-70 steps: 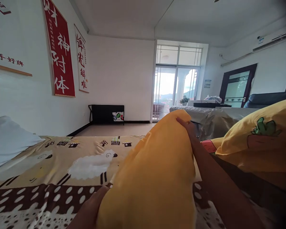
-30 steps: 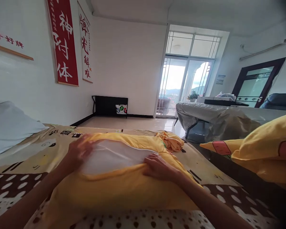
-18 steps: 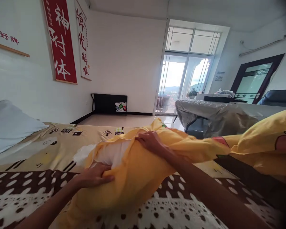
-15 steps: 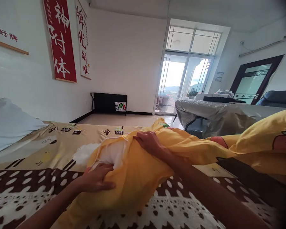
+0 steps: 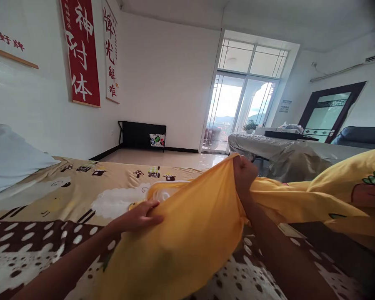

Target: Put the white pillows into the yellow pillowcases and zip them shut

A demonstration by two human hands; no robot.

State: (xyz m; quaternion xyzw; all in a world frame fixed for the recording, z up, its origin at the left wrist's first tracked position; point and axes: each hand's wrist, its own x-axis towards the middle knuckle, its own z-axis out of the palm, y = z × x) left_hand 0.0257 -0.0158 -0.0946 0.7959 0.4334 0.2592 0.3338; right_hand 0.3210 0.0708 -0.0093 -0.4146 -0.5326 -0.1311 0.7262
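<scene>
A yellow fabric cover (image 5: 181, 233) stretches between my hands over the bed. My right hand (image 5: 245, 171) is closed in a fist around its far right part and holds it raised in a peak. My left hand (image 5: 143, 216) pinches the cover's left edge, thumb on top and fingers partly hidden by the cloth. Just beyond the left hand, white material (image 5: 164, 194) shows in the cover's opening, which has a pale edge. To the right, more yellow cloth with a printed carrot-like pattern (image 5: 370, 196) lies bunched.
Beneath everything is a bed sheet (image 5: 21, 250) with brown, white and beige prints. A white pillow-like bundle (image 5: 15, 158) lies at the left. Past the bed stand a black folded table (image 5: 140, 135) by the wall and a plastic-covered table (image 5: 265, 146) near glass doors.
My right hand has moved right and up, pulling the cover into a taut peak. My left hand has shifted slightly right and up, and less white material shows in the opening.
</scene>
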